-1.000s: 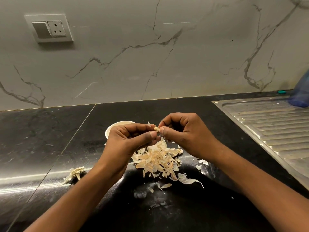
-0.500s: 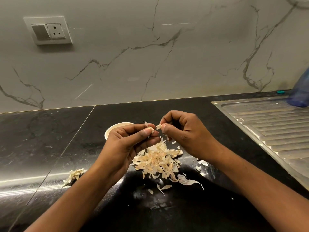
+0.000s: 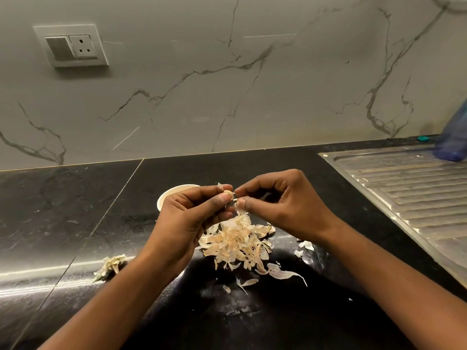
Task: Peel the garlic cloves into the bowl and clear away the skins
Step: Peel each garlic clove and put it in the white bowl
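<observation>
Pinching a clove between thumb and curled fingers, the left hand holds it above the skins heaped on the counter. The right hand, fingers curled, pinches the same clove at its loose skin. The bowl sits behind the left hand, its contents hidden.

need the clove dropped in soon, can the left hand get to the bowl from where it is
Probably yes. The bowl sits just behind the left hand, partly hidden by it, nothing seen between them. That hand pinches the clove while the right hand pulls its skin.
</observation>
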Available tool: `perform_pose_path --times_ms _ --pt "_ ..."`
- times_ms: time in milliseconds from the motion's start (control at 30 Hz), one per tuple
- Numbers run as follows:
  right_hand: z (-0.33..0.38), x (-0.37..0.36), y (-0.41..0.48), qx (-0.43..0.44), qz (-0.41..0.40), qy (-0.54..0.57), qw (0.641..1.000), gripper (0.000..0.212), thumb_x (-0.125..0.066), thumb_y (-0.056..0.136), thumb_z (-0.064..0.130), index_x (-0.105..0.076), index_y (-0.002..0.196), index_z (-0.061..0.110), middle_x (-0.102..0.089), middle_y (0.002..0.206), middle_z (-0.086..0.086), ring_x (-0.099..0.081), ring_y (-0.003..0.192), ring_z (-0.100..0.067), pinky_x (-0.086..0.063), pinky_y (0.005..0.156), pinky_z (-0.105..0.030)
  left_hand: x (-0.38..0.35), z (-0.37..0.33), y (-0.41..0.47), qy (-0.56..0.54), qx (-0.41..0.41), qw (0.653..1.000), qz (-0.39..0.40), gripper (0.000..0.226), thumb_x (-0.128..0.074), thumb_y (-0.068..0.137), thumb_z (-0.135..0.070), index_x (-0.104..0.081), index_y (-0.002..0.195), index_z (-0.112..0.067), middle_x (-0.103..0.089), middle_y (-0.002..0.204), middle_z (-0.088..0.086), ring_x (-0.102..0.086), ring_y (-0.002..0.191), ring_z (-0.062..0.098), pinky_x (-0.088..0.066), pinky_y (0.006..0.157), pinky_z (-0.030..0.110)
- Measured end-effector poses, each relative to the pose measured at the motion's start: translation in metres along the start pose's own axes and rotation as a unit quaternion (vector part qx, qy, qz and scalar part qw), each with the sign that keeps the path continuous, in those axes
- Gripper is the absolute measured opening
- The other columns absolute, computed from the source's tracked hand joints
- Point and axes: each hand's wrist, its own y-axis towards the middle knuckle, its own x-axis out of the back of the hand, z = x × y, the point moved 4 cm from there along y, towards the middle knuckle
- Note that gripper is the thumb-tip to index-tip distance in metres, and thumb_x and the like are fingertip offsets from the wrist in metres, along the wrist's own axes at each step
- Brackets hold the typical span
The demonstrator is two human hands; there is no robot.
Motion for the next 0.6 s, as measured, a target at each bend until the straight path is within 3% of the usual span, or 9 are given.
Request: perform_pose_path --times_ms 167,333,600 --pt "-0.0003 -0.005 0.0007 0.015 0.002 -0.041 0.999 0.013 -0.081 0.094 0.017 -0.084 0.105 0.012 -0.081 0.088 0.007 -0.077 0.077 -0.011 -0.064 0.068 -0.026 -0.0005 0.0017 -0.0008 0.043 -0.029 0.999 0.008 0.023 -0.073 0.08 0.0 -0.074 0.103 0.005 -0.079 0.105 0.019 -0.078 0.097 0.036 -0.066 0.08 0.032" --pt "-0.0021 -0.0041 0.0004 0.008 0.015 -0.041 0.999 0.012 -0.08 0.095 0.015 -0.084 0.106 0.013 -0.081 0.086 0.004 -0.076 0.07 -0.018 -0.063 0.062 -0.044 -0.0011 0.0005 -0.0026 0.07 -0.062 0.996 0.013 0.022 -0.075 0.08 0.0 -0.075 0.101 0.006 -0.079 0.103 0.02 -0.079 0.092 0.037 -0.066 0.08 0.033" --pt "-0.0014 -0.0037 0.0003 0.006 0.025 -0.04 0.999 0.009 -0.079 0.094 0.018 -0.085 0.097 0.012 -0.078 0.076 0.001 -0.072 0.061 -0.021 -0.06 0.056 -0.047 -0.0017 0.0016 -0.0037 0.108 -0.076 0.991 0.019 0.025 -0.076 0.078 -0.004 -0.076 0.101 0.006 -0.08 0.101 0.019 -0.079 0.091 0.037 -0.066 0.075 0.031"
